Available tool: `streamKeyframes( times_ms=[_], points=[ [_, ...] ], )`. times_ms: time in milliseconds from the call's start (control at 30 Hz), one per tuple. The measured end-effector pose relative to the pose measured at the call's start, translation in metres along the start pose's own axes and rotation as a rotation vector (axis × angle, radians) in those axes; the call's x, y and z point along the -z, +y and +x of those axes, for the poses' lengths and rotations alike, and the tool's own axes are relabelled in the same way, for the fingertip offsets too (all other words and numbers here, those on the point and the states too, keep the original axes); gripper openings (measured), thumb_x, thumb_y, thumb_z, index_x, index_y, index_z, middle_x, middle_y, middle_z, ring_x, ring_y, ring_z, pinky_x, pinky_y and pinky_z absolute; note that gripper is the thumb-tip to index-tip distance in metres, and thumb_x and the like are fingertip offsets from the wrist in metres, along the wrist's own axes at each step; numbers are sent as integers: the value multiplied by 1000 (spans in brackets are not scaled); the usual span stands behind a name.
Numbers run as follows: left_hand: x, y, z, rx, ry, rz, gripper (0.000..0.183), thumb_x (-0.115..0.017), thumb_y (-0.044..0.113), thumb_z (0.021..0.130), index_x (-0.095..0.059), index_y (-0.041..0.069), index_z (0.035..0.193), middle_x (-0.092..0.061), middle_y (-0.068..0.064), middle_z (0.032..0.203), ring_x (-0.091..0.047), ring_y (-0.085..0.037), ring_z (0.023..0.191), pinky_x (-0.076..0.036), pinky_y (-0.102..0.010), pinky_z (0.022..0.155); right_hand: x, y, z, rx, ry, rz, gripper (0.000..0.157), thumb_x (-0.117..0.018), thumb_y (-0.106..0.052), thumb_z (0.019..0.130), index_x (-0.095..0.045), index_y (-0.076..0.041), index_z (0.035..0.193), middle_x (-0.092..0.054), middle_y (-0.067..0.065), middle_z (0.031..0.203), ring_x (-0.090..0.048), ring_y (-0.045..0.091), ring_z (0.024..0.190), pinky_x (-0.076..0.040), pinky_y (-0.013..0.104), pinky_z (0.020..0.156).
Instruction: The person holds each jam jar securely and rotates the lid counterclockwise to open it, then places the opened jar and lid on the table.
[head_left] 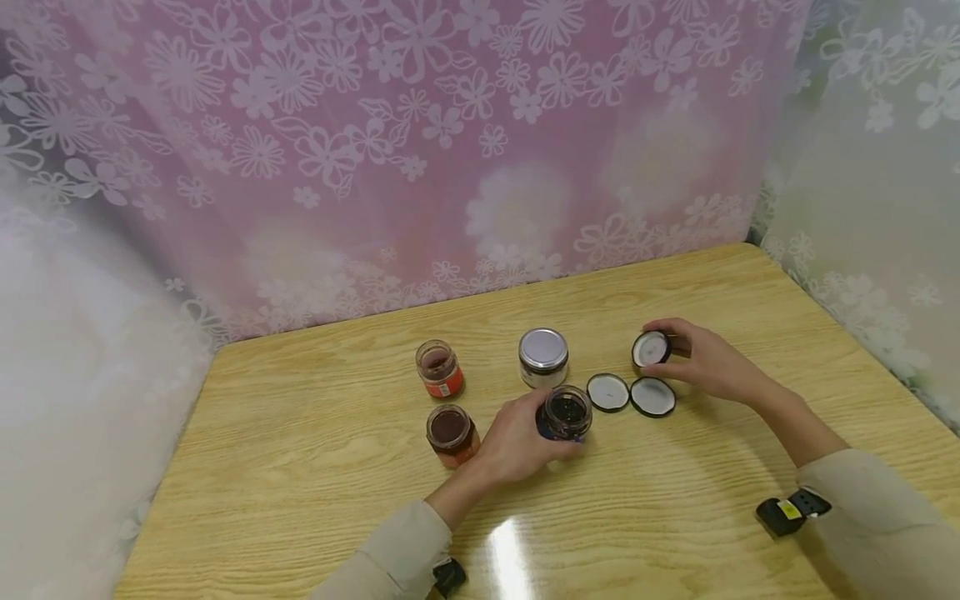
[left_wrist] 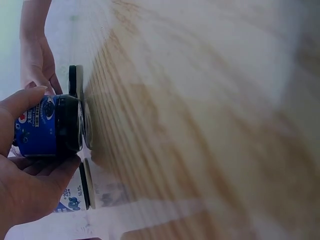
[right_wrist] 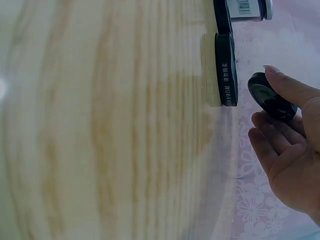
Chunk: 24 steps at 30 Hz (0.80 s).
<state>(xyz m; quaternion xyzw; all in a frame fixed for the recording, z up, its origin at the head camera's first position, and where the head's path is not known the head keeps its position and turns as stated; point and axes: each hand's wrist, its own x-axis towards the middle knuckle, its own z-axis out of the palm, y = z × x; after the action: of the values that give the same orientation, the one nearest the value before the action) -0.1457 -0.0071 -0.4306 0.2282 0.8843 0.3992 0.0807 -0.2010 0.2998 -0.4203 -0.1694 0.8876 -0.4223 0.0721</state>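
My left hand (head_left: 517,442) grips an uncapped jar (head_left: 567,408) of dark contents around its side. The left wrist view shows its blue label (left_wrist: 37,125) with a berry picture. Thumb and fingers of my right hand (head_left: 712,362) pinch a black-rimmed lid (head_left: 649,349) by its edge, raised off the table with its pale inside tilted up. Beneath and left of it, two more lids, one left (head_left: 608,392) and one right (head_left: 653,397), lie side by side, pale insides up. In the right wrist view the held lid (right_wrist: 272,97) shows its black outer side.
Behind the gripped jar stands a capped jar (head_left: 543,354) with a silver lid top. Two uncapped jars with reddish labels, one farther back (head_left: 438,367) and one nearer (head_left: 452,433), stand left, the nearer beside my left wrist. A floral curtain (head_left: 450,167) hangs behind the wooden table (head_left: 315,467).
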Motion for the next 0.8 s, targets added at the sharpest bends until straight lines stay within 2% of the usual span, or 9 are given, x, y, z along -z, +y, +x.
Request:
streamKeyframes(
  times_ms=[200,800],
  points=[
    [1,-1,0,8,-3,-17,59,-83,39,73,-57,21,123,-62,10,105,-57,-8,98,-46,-27,84,-1,4,3,7,-14,-34,66,-73,-25,86,-42,5,136,-48,24,131,-47,44,121,-41,54,93],
    [-1,-3,1,7,-10,-49,59,-83,37,74,-56,23,124,-63,10,107,-57,-6,99,-46,-27,86,-3,12,4,12,-26,-52,65,-71,-27,88,-42,4,137,-47,24,131,-47,46,119,-41,57,93]
  ],
)
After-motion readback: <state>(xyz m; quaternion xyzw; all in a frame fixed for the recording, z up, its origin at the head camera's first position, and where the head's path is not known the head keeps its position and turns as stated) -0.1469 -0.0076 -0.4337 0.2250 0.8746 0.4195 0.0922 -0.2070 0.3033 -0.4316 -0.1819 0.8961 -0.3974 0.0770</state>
